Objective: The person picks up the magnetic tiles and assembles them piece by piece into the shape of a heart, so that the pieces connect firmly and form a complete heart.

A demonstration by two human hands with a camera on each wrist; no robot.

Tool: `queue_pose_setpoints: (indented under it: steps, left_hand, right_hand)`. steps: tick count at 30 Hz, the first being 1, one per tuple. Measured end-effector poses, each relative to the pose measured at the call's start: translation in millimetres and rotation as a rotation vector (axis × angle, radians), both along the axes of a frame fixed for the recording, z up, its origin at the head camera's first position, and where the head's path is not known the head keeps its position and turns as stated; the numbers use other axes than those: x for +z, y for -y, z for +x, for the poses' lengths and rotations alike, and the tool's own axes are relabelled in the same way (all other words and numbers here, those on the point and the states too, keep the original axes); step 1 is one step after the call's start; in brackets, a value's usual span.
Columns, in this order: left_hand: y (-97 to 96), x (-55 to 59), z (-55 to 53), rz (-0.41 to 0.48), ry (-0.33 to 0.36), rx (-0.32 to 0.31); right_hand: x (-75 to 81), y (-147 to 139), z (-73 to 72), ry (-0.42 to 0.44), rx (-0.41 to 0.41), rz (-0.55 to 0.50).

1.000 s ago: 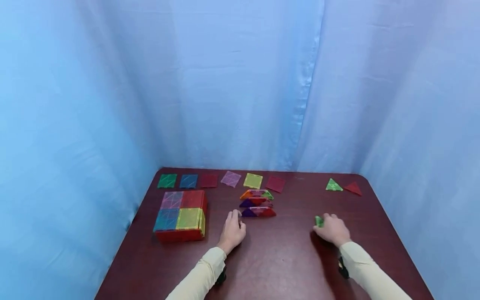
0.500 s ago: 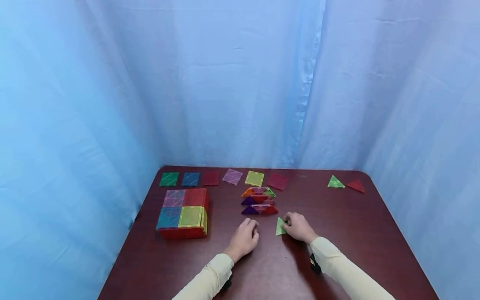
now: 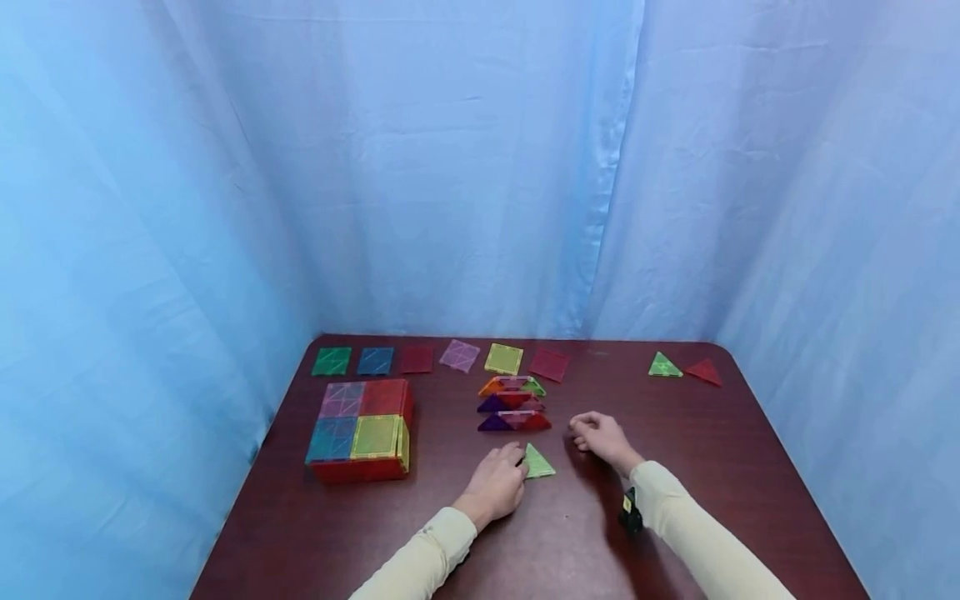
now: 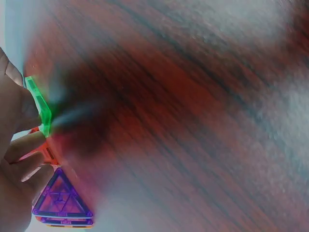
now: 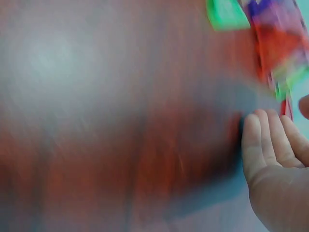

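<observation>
My left hand [image 3: 497, 482] pinches a translucent green triangular magnetic tile [image 3: 537, 462] between thumb and fingers, in front of the tile rows. In the left wrist view the green tile [image 4: 42, 107] shows nearly edge-on at the fingertips. My right hand [image 3: 603, 437] is to the right of that tile, holding nothing; its fingers [image 5: 268, 140] look relaxed in the right wrist view. Just beyond the left hand stand three short rows of triangular tiles, the nearest row [image 3: 514, 421] purple, pink and red. The purple triangle [image 4: 60, 195] appears below the left fingers in the left wrist view.
A block of square tiles [image 3: 378, 435] stands at the left. Several flat square tiles, among them a yellow one [image 3: 503, 359], line the far edge. A green triangle [image 3: 664, 366] and a red triangle [image 3: 704, 372] lie far right. Blue curtains [image 3: 465, 167] surround the table [image 3: 675, 533].
My right hand brought the green triangular tile leftward from the right side, then let go and drew back. My left hand shifted right and nearer, and now holds that tile.
</observation>
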State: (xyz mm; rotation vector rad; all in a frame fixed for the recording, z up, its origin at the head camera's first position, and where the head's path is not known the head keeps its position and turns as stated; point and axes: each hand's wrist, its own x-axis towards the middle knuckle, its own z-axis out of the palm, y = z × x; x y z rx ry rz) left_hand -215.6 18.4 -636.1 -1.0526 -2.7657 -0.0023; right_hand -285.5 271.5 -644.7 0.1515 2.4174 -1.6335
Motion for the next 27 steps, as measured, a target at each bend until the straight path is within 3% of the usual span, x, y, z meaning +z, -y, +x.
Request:
queue_pose_setpoints:
  steps: [2, 6, 9, 12, 17, 23, 27]
  left_hand:
    - [2.5, 0.0, 0.1, -0.002, -0.015, -0.010]
    - [7.0, -0.2, -1.4, 0.002, -0.024, -0.026]
    - [9.2, -1.5, -2.1, 0.019, -0.035, -0.026]
    - [10.2, -3.6, -1.0, 0.050, -0.059, -0.031]
    - [10.1, -11.5, 3.4, 0.106, -0.095, -0.055]
    - [12.0, -16.2, 4.2, 0.145, -0.104, -0.057]
    - [12.9, -15.1, 2.4, 0.152, -0.079, -0.052]
  right_hand:
    - [2.9, -15.9, -11.3, -0.001, -0.065, 0.022]
    - [16.9, -47.5, -34.8, -0.006, -0.139, 0.166]
    - [26.1, -69.8, -50.3, 0.023, -0.156, 0.252]
    - [32.1, -89.0, -60.9, 0.082, -0.162, 0.266]
    - [31.1, -113.5, -67.8, 0.179, -0.113, 0.296]
    - [27.2, -123.9, -77.6, 0.115, 0.015, 0.552]
    - [25.5, -124.9, -84.9, 0.106, 0.037, 0.639]
